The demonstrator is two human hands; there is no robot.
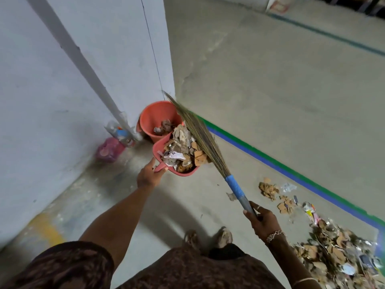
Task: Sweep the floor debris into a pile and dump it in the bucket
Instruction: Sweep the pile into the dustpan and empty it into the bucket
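Observation:
My left hand grips the handle of a red dustpan heaped with paper and cardboard scraps, held at the near rim of the orange bucket. Some debris lies inside the bucket. My right hand holds the grey, blue-taped handle of a grass broom, whose bristles lie across the dustpan's load and reach over the bucket. A large debris pile of cardboard and wrappers sits on the floor at lower right, with smaller scraps nearer the broom.
The bucket stands in a corner against a white wall with a slanting white pipe. A pink bag and plastic bottles lie by the pipe's foot. A blue and green floor stripe runs diagonally. My feet stand below.

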